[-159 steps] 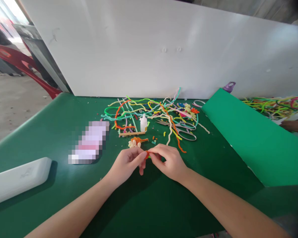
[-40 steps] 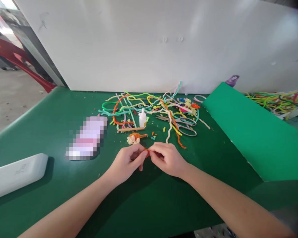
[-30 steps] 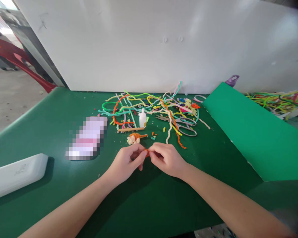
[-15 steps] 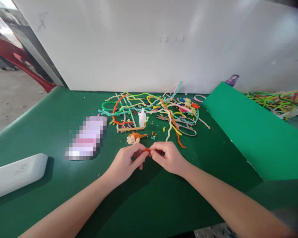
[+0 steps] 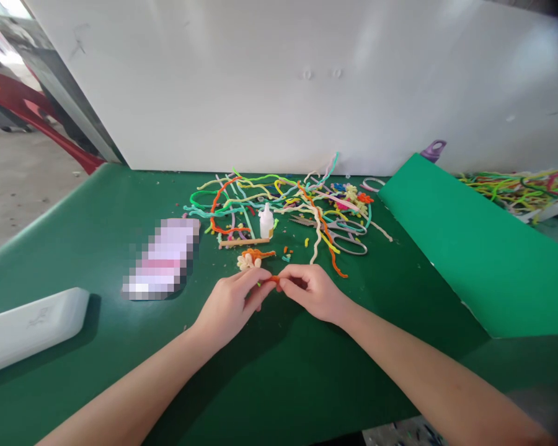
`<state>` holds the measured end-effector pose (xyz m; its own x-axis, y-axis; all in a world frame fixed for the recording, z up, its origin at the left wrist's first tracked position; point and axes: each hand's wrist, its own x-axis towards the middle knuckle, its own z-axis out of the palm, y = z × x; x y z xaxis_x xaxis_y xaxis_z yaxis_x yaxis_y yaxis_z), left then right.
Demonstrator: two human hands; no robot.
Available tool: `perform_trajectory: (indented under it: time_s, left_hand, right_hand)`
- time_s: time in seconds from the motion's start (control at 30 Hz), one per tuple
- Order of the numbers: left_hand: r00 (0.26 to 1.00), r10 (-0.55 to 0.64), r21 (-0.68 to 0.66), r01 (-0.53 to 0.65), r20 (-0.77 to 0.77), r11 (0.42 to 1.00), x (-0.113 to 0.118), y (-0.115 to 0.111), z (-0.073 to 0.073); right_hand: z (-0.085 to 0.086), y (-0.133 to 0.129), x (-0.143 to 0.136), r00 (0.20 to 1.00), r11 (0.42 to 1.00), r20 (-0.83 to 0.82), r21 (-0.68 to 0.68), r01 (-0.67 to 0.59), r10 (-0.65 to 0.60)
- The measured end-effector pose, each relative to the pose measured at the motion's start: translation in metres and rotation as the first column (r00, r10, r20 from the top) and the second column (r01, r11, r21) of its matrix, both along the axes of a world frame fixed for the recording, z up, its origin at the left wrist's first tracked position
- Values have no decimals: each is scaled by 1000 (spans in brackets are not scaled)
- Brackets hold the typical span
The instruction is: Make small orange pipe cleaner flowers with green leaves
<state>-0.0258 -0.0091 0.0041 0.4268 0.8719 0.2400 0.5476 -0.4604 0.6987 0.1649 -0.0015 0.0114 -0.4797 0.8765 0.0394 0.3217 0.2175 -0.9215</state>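
A white panel [image 5: 242,93] stands behind the green table [image 5: 279,384].

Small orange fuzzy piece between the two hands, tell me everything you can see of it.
The small orange fuzzy piece looks like pipe-cleaner material. Only a short, roughly level stretch shows; fingers hide the rest, so its full shape can't be told. The bare left hand and bare right hand pinch it from either side, nearer the wearer than the cream fuzzy cluster.

Background clutter, green table [image 5: 279,384]
Red chair [image 5: 16,99] left, white panel [image 5: 214,93] behind, white case [image 5: 41,325] lower left, green board [image 5: 483,254] right.
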Motion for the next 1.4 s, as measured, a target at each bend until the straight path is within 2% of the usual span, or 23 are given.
perform_trajectory:
  time_s: [0.07, 0.17, 0.37, 0.57, 0.73, 0.8, 1.0, 1.17, 1.4]
  left_hand:
    - [992, 63, -88, -54, 106, 995, 1, 1, 0]
    - [957, 137, -183, -91, 257, 979, 2, 3, 0]
    - [941, 129, -244, -51, 314, 968, 2, 4, 2]
    - [925, 126, -304, -12, 359, 953, 4, 2, 4]
    - [918, 101, -264, 4, 384, 965, 3, 0, 3]
    - [920, 96, -249, 2, 381, 968, 3, 0, 3]
    - [921, 134, -276, -30, 365, 961, 3, -1, 2]
    - [933, 130, -250, -45, 334, 967, 2, -1, 1]
    - [946, 74, -219, -4, 314, 976, 2, -2, 2]
  right_hand:
    - [0, -1, 0, 1000, 990, 24, 142, 14, -18]
    - [-2, -2, -1, 997, 945, 72, 328, 6, -31]
    - [-6, -4, -2, 988, 878, 143, 479, -14, -62]
    - [-4, -6, -3, 979, 849, 177, 529, -10, -99]
    - [-4, -5, -2, 973, 813, 31, 557, 171, -227]
    - [-4, -4, -1, 972, 788, -58, 575, 219, -228]
    - [-5, -2, -1, 989, 799, -106, 584, 144, -101]
    - [-4, -1, 0, 993, 820, -91, 561, 111, -72]
    - [-2, 0, 2, 997, 864, -72, 499, 61, -29]
